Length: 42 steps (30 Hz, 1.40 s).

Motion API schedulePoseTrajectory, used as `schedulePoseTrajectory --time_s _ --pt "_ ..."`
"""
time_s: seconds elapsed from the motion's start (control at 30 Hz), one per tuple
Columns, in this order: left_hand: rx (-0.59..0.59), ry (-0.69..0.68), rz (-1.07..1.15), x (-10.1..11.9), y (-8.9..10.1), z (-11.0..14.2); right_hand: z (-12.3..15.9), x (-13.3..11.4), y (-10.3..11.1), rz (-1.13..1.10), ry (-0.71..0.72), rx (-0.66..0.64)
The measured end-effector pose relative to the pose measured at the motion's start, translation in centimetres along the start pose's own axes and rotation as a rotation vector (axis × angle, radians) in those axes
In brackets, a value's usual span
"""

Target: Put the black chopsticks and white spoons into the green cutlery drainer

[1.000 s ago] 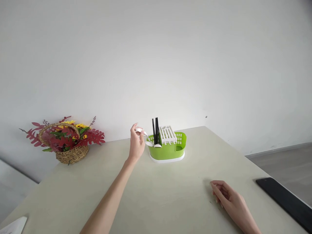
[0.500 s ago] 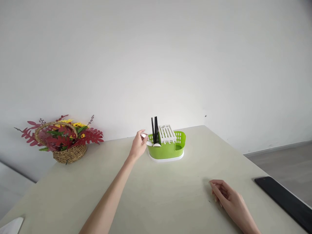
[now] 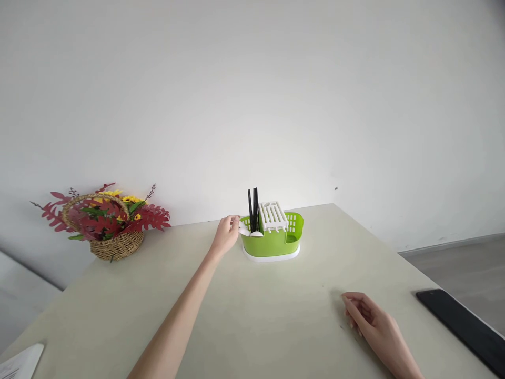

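Observation:
At the left end of a green utensil basket [image 3: 272, 245], my left hand [image 3: 225, 235] is closed in a pinch on a white spoon [image 3: 243, 229]. The fingers partly cover the spoon, and its handle is hard to make out. Several black chopsticks [image 3: 255, 210] stand upright in that end of the basket. Beside them a second white spoon [image 3: 256, 233] leans over the front rim. A white slotted rack [image 3: 273, 215] with small hooks sits across the basket's middle. My right hand [image 3: 373, 321] rests on the table at the right, fingers curled in, holding nothing visible.
A wicker basket [image 3: 118, 246] of red and yellow artificial flowers stands at the back left. A black phone [image 3: 457, 323] lies along the table's right edge. White paper or a booklet [image 3: 23, 363] shows at the near left corner. The wall rises behind the table.
My left hand has brought the white spoon closer to the basket's left end; less of it shows above the fingers. The view has shifted slightly. My right hand stays put.

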<state>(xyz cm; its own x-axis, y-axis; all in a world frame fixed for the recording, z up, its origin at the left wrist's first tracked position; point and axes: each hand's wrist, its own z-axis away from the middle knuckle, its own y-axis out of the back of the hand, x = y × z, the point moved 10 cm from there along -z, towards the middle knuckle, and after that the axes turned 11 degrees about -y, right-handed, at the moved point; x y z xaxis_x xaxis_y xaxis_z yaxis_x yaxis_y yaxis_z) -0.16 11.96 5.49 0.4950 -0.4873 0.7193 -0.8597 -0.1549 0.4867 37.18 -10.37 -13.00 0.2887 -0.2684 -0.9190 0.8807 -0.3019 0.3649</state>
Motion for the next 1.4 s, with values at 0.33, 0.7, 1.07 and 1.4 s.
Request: schedulePoseTrajectory --time_s 0.33,0.7,1.07,1.4 --pt "0.271 0.184 0.062 -6.9 1.8 5.4 -0.3 -0.3 -0.3 0.139 0.027 0.007" --pt "0.136 0.087 0.049 -8.1 1.0 13.2 -1.8 -14.1 -7.3 0.500 0.647 0.241" --pt "0.033 0.002 -0.012 -6.2 0.3 14.1 -8.2 -15.3 -12.4 0.928 0.583 0.145" --pt "0.001 0.017 -0.018 -6.2 -0.1 14.3 -15.5 -11.7 -5.8 0.915 0.439 0.069"
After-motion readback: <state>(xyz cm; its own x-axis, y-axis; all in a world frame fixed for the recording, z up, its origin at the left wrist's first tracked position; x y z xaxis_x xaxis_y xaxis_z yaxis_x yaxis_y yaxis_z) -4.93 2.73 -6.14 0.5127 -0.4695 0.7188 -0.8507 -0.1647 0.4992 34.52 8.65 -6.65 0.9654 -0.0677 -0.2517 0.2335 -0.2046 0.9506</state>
